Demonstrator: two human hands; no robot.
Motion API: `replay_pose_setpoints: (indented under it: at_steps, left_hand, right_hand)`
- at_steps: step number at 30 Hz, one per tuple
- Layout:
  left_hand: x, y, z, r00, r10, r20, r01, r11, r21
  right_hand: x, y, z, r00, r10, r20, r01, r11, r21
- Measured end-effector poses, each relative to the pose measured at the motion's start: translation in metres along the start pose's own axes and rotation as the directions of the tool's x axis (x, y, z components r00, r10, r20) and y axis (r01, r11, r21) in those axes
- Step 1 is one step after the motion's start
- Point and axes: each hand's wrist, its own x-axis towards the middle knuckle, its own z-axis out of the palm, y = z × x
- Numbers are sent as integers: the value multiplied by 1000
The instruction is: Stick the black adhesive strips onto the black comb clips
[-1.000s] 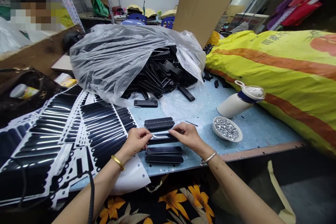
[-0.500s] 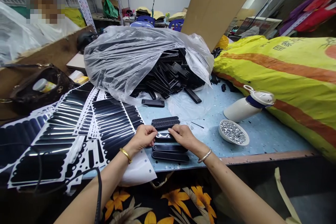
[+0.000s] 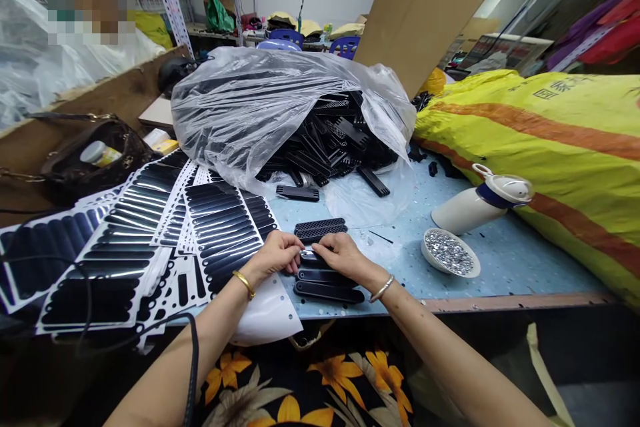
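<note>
A slim black plastic piece (image 3: 313, 255) with a shiny black sticker on its top lies between my hands. My left hand (image 3: 277, 254) is closed, its thumb and forefinger pinching at the left end of the piece. Thumb and fingers together, my right hand (image 3: 344, 256) presses on the sticker and covers the right part. Just below lie two similar smooth black pieces (image 3: 327, 291), side by side. Above my hands are black pieces with a perforated pattern (image 3: 319, 228). On the left are spread sheets of glossy black stickers (image 3: 220, 220).
A clear plastic bag (image 3: 230, 107) spills many black pieces at the back. A white bowl of small metal parts (image 3: 450, 253) and a white bottle (image 3: 470, 207) stand right, beside a yellow sack (image 3: 560, 140). At left are a brown handbag (image 3: 90, 160) and a person behind.
My right hand has slid left along the sticker, closer to my left hand. My left hand stays at the left end. The whole view has shifted slightly.
</note>
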Motion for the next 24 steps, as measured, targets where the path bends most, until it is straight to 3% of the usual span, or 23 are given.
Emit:
replay_pose_setpoints:
  at_steps: [8, 24]
  left_hand:
    - [-1, 0, 0, 1000, -2, -6, 2, 1000, -7]
    - [-1, -1, 0, 1000, -9, -14, 9, 1000, -28]
  right_hand:
    - [6, -5, 10, 999, 0, 44, -4, 996, 93]
    - [13, -5, 22, 999, 21, 29, -23, 997, 70]
